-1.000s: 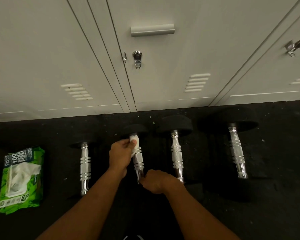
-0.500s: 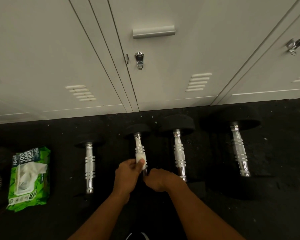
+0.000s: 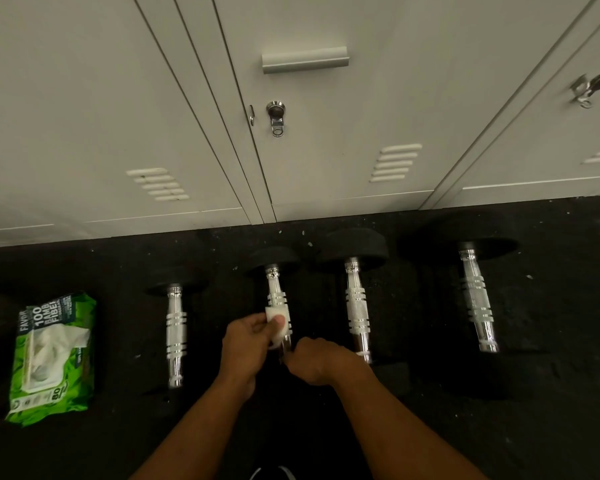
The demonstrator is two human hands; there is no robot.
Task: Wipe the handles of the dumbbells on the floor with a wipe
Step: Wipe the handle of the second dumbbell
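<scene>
While wipe (image 3: 275,312) on handle (image 3: 276,294), open floor (image 3: 228,306) alongside.

The left hand (image 3: 248,341) pinches a wipe (image 3: 273,311) against the dumbbell handle (image 3: 277,293); the right hand (image 3: 314,358) curls round its near end.

The handles (image 3: 357,306) are shiny metal with rough, dull parts. The ends (image 3: 352,245) look like black, dull rubber. The floor (image 3: 551,427) is black and rough. The lockers (image 3: 326,150) are smooth painted metal. The pack (image 3: 52,358) is shiny green plastic. The wipe (image 3: 276,311) looks soft and white.
</scene>
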